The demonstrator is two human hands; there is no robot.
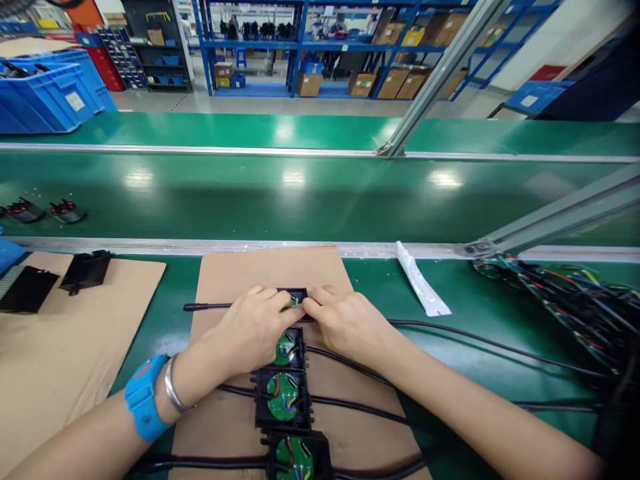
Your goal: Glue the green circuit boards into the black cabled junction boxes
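My left hand and my right hand meet at the farthest black plastic housing, their fingers bent and closed around it. Inside it a bit of green circuit board shows; the fingertips hide most of it. Nearer to me, in a column, lie three more black housings: one partly under my left hand, a middle one and a front one. Each holds a round green board with coloured wires. Black cables run out from their sides. All of them rest on a cardboard sheet.
A white tube lies right of the cardboard. Bundled wires and cables are piled at the far right. Black housings sit on another cardboard sheet at left. Beyond are a green conveyor with dark parts and metal posts.
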